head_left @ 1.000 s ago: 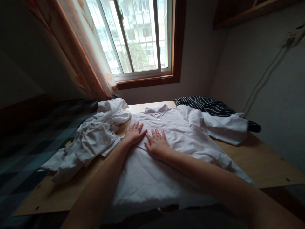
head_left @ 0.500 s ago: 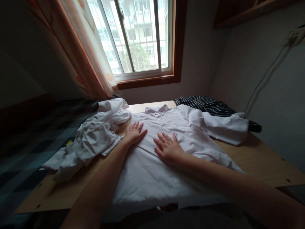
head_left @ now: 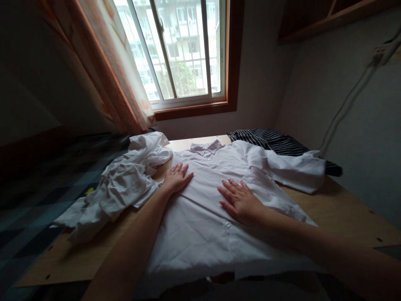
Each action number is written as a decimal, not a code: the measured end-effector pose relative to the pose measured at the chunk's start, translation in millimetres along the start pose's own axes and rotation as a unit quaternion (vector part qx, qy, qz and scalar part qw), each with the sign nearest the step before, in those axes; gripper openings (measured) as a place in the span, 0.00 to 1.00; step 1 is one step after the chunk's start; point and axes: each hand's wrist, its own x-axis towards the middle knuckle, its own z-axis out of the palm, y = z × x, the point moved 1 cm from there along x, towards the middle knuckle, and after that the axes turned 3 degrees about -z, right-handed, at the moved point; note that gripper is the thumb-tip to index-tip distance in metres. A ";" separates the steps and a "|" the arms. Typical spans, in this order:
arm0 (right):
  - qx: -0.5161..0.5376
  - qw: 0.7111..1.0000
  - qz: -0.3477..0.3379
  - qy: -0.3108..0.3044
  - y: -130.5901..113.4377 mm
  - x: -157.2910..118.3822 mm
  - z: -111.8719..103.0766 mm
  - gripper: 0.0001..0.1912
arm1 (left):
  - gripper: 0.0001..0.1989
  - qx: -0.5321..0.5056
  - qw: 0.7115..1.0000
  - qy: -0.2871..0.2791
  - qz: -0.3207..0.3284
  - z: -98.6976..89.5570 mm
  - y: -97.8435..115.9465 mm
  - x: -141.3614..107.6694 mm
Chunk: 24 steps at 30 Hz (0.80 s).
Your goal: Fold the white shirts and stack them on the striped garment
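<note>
A white button-up shirt (head_left: 200, 234) lies spread front up, its collar at the far end and one sleeve stretched out to the right. My left hand (head_left: 177, 179) rests flat on the shirt's left side, fingers spread and pointing away from me. On the right half of the front, my right hand (head_left: 239, 200) also lies flat with its fingers apart. A small button shows just below my right hand. Neither hand grips the cloth. The hem hangs over the near edge, where it is dark.
A wooden board (head_left: 338, 209) bears the shirt. Crumpled white cloth (head_left: 125, 175) lies at its left, a black striped garment (head_left: 272, 140) at the back right. Checked fabric (head_left: 28, 209) covers the surface further left. Behind are a window (head_left: 188, 58) and a curtain (head_left: 109, 62); a cable (head_left: 341, 104) hangs right.
My right hand has slid to the right across the shirt, uncovering more of the middle of its front. My left hand stays in nearly the same place.
</note>
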 end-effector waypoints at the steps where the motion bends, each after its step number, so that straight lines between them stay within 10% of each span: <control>1: -0.003 1.000 -0.001 0.000 1.2 -1.7 0.3 0.31 | 0.37 -0.001 1.000 0.000 0.001 0.4 -0.3 0.3; 24: -0.079 0.995 0.042 0.044 15.9 -55.5 7.9 0.29 | 0.34 -0.012 1.000 0.005 -0.015 -2.5 1.3 -2.8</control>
